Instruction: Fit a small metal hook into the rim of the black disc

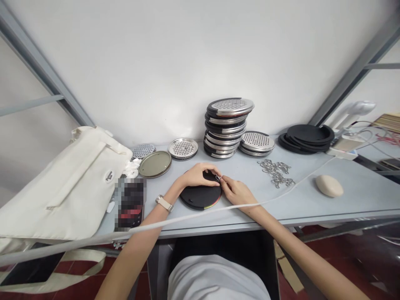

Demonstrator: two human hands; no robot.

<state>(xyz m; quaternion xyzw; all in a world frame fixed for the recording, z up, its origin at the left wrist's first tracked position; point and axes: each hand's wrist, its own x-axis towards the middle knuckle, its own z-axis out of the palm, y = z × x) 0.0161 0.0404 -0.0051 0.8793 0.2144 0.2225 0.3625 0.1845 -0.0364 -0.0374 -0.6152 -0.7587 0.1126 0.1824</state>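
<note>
A round black disc with a thin red-and-yellow strip along its near right edge lies on the table in front of me. My left hand is curled over its far side, thumb on top and fingers along the rim. Thumb and fingertips of my right hand are pinched at the disc's right rim around a small metal clip. The clip's far end is hidden by the fingers. Several similar loose metal clips are heaped to the right of my right hand.
Behind my hands rises a leaning stack of perforated metal discs with black rims. More perforated discs, black discs and an olive lid stand around it. A white cable crosses before my forearms. A white bag is left.
</note>
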